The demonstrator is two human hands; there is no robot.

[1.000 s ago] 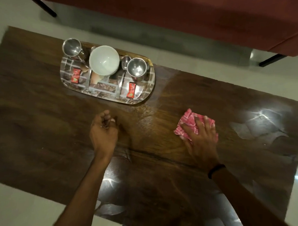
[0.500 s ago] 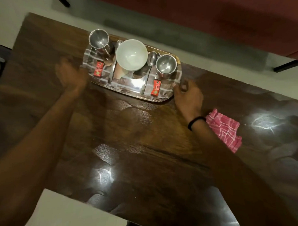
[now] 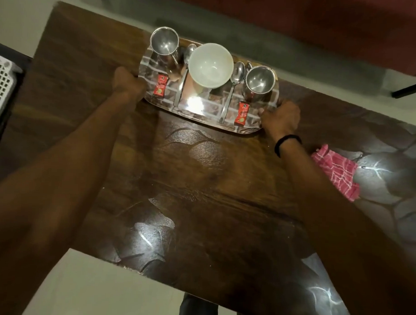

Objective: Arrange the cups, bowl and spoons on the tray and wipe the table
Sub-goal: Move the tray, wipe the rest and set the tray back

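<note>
A shiny oval tray (image 3: 199, 112) sits at the far side of the dark wooden table (image 3: 201, 180). On it stand a steel cup (image 3: 164, 44) at the left, a white bowl (image 3: 210, 65) in the middle and a second steel cup (image 3: 259, 82) at the right. Two spoons (image 3: 184, 71) (image 3: 233, 87) lie on either side of the bowl, with two red sachets (image 3: 160, 85) (image 3: 242, 113) near them. My left hand (image 3: 127, 82) grips the tray's left end. My right hand (image 3: 280, 116) grips its right end. A red checked cloth (image 3: 336, 170) lies on the table, right of my right arm.
A white perforated basket (image 3: 2, 89) stands on the floor past the table's left edge. A dark red sofa (image 3: 325, 22) runs along the far side. Bright light reflections show on the glossy tabletop.
My right hand let go of the red cloth and went to the tray's right end. My left hand swung out to the tray's left end. Both now hold the tray.
</note>
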